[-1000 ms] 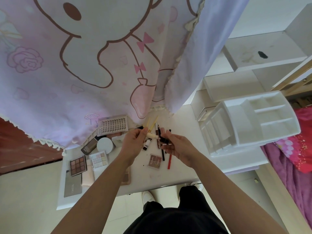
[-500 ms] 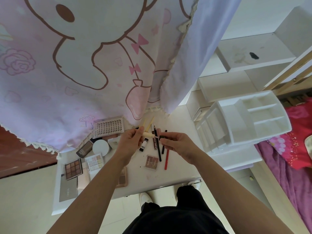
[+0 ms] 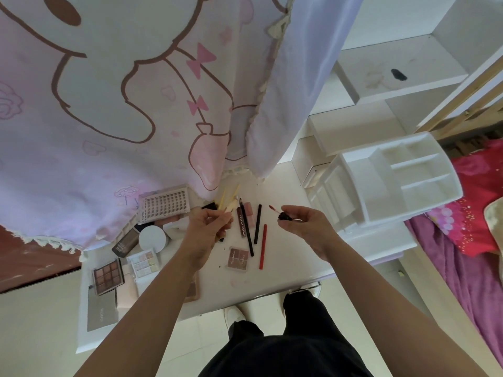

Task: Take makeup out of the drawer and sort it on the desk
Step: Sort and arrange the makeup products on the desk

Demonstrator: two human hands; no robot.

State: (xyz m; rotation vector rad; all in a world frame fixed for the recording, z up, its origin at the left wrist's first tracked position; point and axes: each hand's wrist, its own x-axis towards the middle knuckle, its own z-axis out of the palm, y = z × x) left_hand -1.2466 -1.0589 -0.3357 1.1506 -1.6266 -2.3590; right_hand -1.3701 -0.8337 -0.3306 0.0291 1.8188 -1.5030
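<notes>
While left hand (image 3: 208,227) grips the tube (image 3: 228,208), right hand (image 3: 304,221) pinches the wand (image 3: 278,213) pointing up-left.

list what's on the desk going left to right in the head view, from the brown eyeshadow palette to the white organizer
brown eyeshadow palette → pastel palette → round white jar → left hand → small brown palette → red pencil → right hand holding a lip gloss wand → white organizer

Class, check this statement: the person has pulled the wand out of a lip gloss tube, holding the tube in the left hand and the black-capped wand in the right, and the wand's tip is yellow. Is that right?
One detail is wrong: the tip of the wand is red, not yellow, as the head view shows. The rest stands: the right hand holds it by its black cap, apart from the tube in the left hand.
</notes>
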